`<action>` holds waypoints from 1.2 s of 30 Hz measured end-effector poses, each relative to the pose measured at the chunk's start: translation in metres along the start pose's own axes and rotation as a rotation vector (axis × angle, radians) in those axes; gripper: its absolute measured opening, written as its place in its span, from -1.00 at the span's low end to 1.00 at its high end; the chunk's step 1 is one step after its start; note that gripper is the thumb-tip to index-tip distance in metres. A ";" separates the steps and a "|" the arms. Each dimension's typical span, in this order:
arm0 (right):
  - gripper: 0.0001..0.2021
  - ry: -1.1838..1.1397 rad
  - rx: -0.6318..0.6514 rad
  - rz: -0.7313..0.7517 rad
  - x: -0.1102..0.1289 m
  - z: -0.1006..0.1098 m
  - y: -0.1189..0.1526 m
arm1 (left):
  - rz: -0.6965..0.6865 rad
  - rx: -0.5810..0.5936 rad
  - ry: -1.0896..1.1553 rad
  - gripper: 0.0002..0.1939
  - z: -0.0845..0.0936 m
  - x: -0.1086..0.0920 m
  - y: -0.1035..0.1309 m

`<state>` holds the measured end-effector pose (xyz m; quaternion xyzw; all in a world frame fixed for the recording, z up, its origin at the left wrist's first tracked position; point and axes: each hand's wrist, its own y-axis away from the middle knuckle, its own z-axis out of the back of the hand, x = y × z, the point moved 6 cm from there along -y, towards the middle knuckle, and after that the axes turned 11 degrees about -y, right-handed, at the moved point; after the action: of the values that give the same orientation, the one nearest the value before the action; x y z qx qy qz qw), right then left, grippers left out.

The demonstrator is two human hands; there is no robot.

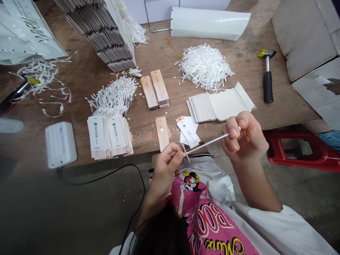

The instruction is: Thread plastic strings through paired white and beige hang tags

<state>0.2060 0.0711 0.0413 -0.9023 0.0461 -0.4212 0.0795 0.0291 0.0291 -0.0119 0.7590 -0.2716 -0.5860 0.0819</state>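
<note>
My left hand (170, 163) pinches a small tag (186, 153), seen edge-on, just below the table's front edge. A white string (208, 143) runs taut from that tag up to my right hand (243, 136), whose fingers are closed on its end. Between and beyond the hands lie loose white tags (190, 131) and one orange tag pile (161, 132). Two more orange stacks (159, 86) sit farther back. Strung tags (110, 136) are piled at the left, their white strings fanned behind them.
A heap of white strings (205, 67) and a row of cards (225, 104) are behind my right hand. A hammer (268, 78) lies at the right, a white power bank (61, 144) at the left. A red stool (300, 150) stands right.
</note>
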 end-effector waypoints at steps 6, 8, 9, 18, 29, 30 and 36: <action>-0.83 0.047 0.068 -0.169 0.002 -0.001 0.000 | -0.080 -0.072 -0.061 -0.66 0.012 -0.009 0.001; -0.84 0.079 0.104 -0.278 0.000 -0.006 0.002 | -0.123 -0.096 -0.134 -0.67 0.015 -0.013 0.001; -0.85 0.118 0.116 -0.336 -0.002 -0.008 0.004 | -0.142 -0.105 -0.179 -0.67 0.015 -0.015 0.002; -0.79 0.570 0.365 -0.464 -0.011 -0.048 0.005 | -0.160 -0.070 -0.400 -0.69 0.003 -0.026 0.007; -0.82 0.541 0.466 -0.548 -0.021 -0.045 0.005 | -0.033 0.004 -0.428 -0.64 0.000 -0.022 0.007; -0.81 0.510 0.442 -0.573 -0.023 -0.042 0.007 | -0.019 0.015 -0.424 -0.64 -0.001 -0.021 0.006; -0.86 0.350 0.330 -0.693 -0.037 -0.026 0.022 | 0.041 0.088 -0.360 -0.62 -0.006 -0.012 0.001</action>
<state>0.1624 0.0527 0.0261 -0.7544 -0.3154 -0.5717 0.0674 0.0324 0.0330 0.0005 0.6389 -0.3228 -0.6982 0.0108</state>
